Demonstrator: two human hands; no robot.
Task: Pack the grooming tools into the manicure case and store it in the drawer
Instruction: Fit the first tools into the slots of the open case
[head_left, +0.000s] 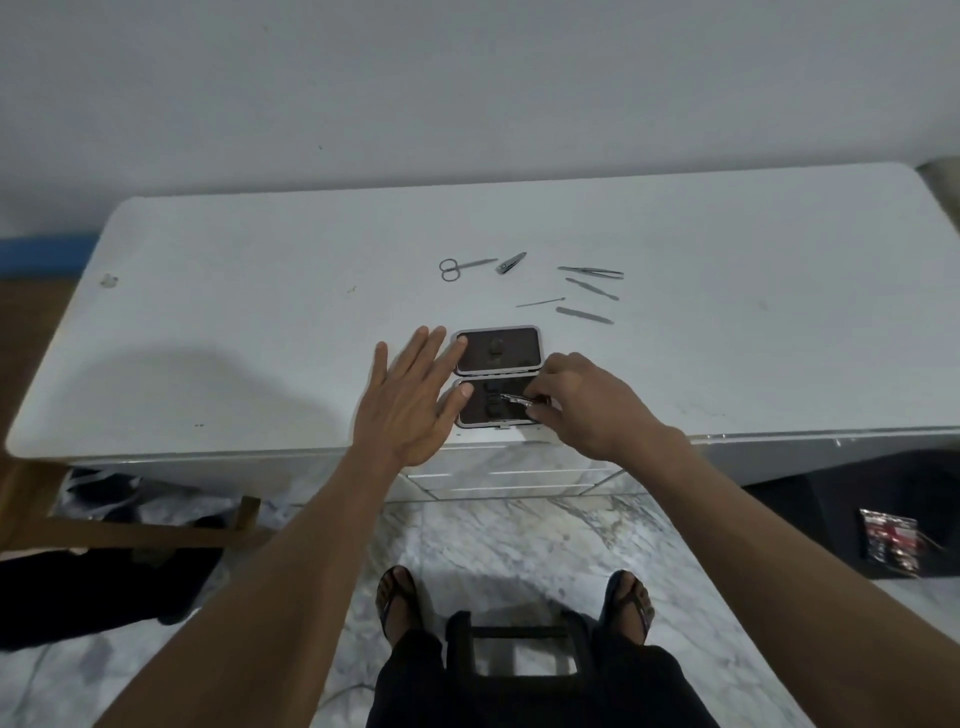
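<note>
Fingers: your left hand (410, 400) is lying flat with its fingers spread and straight, the fingertips touching the left edge of the open case (498, 375); your right hand (582, 402) is curling its fingers around a metal tool (517, 399), pinching it over the near half.
Left hand: you are pressing it palm down on the table (234, 312), the index tip resting on the far half's corner and the thumb on the near half's edge.
Case: it is lying open and flat near the table's front edge, both dark halves facing up, the hinge running between them.
Tool in hand: you are holding it across the near half; whether it is seated there, you cannot tell.
Right hand: it is covering the case's right side.
Loose tools: beyond the case, scissors (462, 267), clipper (511, 263), thin pick (540, 302), tweezers (592, 271), a pusher (592, 289) and a file (584, 315) are lying apart from each other.
</note>
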